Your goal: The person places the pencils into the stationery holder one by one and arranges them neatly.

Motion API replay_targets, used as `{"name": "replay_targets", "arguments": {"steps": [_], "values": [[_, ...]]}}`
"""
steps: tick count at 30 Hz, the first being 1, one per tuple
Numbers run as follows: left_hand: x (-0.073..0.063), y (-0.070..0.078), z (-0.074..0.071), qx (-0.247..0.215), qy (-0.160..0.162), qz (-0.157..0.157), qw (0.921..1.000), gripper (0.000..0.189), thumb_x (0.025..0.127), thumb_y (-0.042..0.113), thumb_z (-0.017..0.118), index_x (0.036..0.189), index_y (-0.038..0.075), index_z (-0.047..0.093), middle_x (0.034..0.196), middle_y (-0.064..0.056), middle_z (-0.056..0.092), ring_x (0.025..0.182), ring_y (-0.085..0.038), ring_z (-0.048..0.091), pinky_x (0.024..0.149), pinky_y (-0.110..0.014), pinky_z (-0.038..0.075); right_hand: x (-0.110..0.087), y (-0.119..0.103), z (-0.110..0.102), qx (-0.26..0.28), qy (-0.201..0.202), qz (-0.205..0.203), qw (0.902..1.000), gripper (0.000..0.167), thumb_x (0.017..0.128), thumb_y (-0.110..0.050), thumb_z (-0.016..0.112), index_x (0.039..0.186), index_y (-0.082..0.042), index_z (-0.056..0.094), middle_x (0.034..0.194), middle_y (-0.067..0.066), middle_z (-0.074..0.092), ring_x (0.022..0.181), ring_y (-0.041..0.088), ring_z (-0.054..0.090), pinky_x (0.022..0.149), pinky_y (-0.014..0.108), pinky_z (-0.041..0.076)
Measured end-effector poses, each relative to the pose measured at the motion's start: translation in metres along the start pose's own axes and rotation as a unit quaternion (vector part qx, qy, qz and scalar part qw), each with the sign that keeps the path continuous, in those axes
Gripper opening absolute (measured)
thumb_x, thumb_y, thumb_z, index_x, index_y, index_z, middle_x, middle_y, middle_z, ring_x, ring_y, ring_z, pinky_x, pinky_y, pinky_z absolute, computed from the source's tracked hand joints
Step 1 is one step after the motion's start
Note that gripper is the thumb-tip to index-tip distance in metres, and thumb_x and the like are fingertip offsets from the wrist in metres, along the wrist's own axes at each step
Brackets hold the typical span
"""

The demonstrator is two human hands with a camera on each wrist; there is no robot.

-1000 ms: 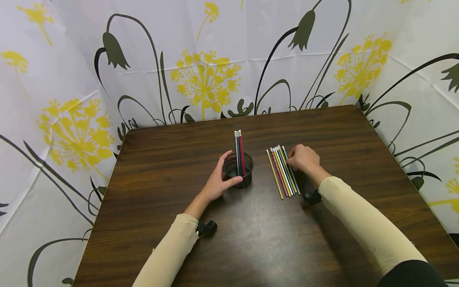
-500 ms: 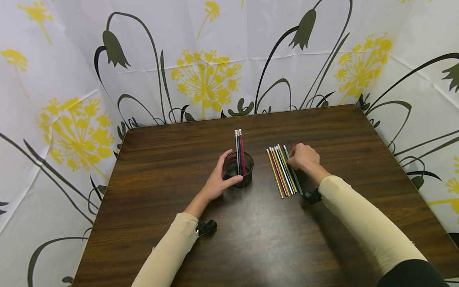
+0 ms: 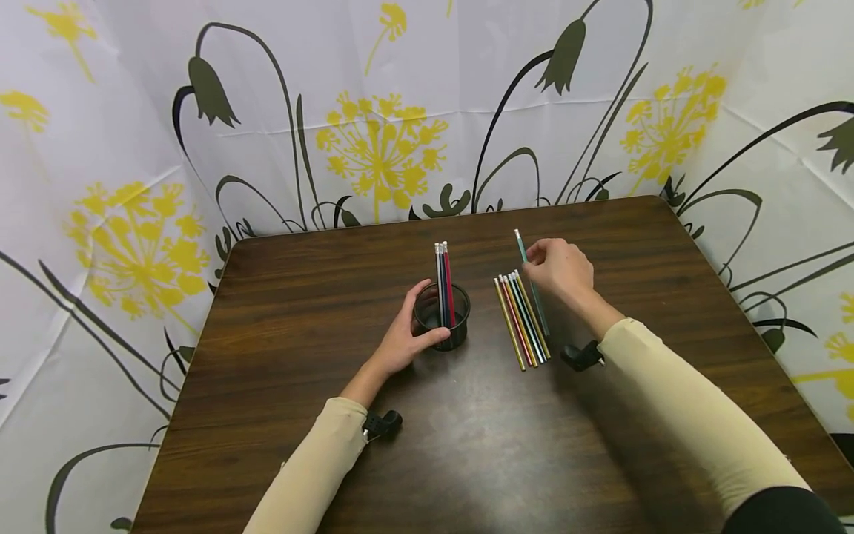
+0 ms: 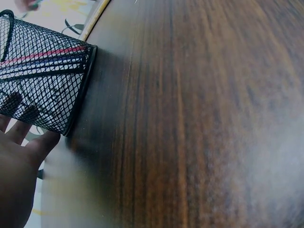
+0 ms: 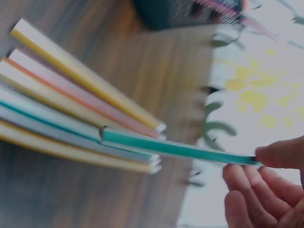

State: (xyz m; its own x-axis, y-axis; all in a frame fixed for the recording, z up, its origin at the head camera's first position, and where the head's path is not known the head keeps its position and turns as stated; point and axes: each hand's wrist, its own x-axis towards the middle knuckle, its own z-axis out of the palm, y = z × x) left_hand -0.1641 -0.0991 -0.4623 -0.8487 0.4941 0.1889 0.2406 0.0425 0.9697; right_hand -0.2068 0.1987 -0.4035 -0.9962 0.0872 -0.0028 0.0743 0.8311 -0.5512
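My left hand [image 3: 400, 343] holds a black mesh pencil cup [image 3: 455, 338], thumb at the near side and fingers round the left. Inside the cup a few pencils [image 3: 450, 285], dark and red, stand with their white eraser ends up. Between thumb and fingertips, my right hand [image 3: 563, 268] pinches a green pencil [image 5: 175, 149] near its eraser end. It is raised above the table, slanting over the right side of a row of pencils [image 3: 523, 322]. Those lie side by side, several of them, in gold, red, white and teal, with erasers toward the back.
The dark wooden table [image 3: 320, 297] backs onto a white curtain [image 3: 414, 59] with yellow and grey flowers. Each wrist wears a small black camera; the right one [image 3: 582, 357] hangs close beside the row of pencils.
My right hand first slid the green pencil rightward away from the row, then lifted it up and toward the back. The left hand and the cup have stayed put.
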Motion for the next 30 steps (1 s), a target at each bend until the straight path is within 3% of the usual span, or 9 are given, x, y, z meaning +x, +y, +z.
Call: {"name": "replay_targets", "arguments": {"steps": [5, 10, 16, 19, 30], "values": [[0.0, 0.0, -0.002, 0.006, -0.001, 0.0, 1.0, 0.085, 0.088, 0.001, 0.07, 0.153, 0.0, 0.016, 0.149, -0.022, 0.034, 0.137, -0.046, 0.031, 0.107, -0.063, 0.027, -0.006, -0.03, -0.007, 0.081, 0.058, -0.065, 0.9929, 0.023, 0.089, -0.026, 0.068, 0.108, -0.014, 0.072, 0.09, 0.001, 0.073, 0.082, 0.02, 0.066, 0.07, 0.042, 0.046], [0.0, -0.001, -0.001, 0.005, -0.002, 0.002, 1.0, 0.085, 0.088, 0.001, 0.07, 0.153, -0.001, 0.016, 0.149, -0.022, 0.035, 0.137, -0.044, 0.032, 0.107, -0.063, 0.027, -0.019, -0.06, -0.011, 0.164, 0.088, -0.124, 0.9747, 0.023, 0.089, -0.02, 0.069, 0.109, -0.01, 0.072, 0.087, 0.002, 0.072, 0.075, 0.018, 0.067, 0.068, 0.036, 0.047], [0.0, -0.001, 0.0, -0.006, -0.002, 0.003, 1.0, 0.083, 0.088, -0.001, 0.069, 0.153, 0.002, 0.017, 0.149, -0.022, 0.034, 0.137, -0.041, 0.033, 0.108, -0.063, 0.026, -0.031, -0.083, -0.006, 0.255, 0.085, -0.19, 0.9443, 0.019, 0.088, -0.014, 0.072, 0.105, -0.008, 0.068, 0.09, 0.002, 0.072, 0.069, 0.015, 0.066, 0.063, 0.03, 0.051], [0.0, -0.001, 0.0, -0.008, -0.003, 0.002, 1.0, 0.083, 0.089, -0.001, 0.068, 0.154, 0.005, 0.018, 0.15, -0.022, 0.033, 0.138, -0.041, 0.032, 0.108, -0.063, 0.026, -0.036, -0.09, 0.001, 0.272, 0.071, -0.215, 0.9351, 0.017, 0.088, -0.011, 0.072, 0.103, -0.008, 0.066, 0.09, 0.002, 0.071, 0.071, 0.014, 0.066, 0.064, 0.03, 0.052], [0.0, 0.0, -0.001, 0.002, -0.011, -0.009, 0.9999, 0.08, 0.092, 0.003, 0.067, 0.154, 0.01, 0.017, 0.151, -0.018, 0.033, 0.138, -0.037, 0.033, 0.109, -0.06, 0.026, -0.046, -0.092, 0.036, 0.253, -0.001, -0.239, 0.9373, 0.017, 0.089, -0.012, 0.069, 0.105, -0.007, 0.065, 0.091, 0.0, 0.068, 0.072, 0.011, 0.067, 0.066, 0.031, 0.054]]}}
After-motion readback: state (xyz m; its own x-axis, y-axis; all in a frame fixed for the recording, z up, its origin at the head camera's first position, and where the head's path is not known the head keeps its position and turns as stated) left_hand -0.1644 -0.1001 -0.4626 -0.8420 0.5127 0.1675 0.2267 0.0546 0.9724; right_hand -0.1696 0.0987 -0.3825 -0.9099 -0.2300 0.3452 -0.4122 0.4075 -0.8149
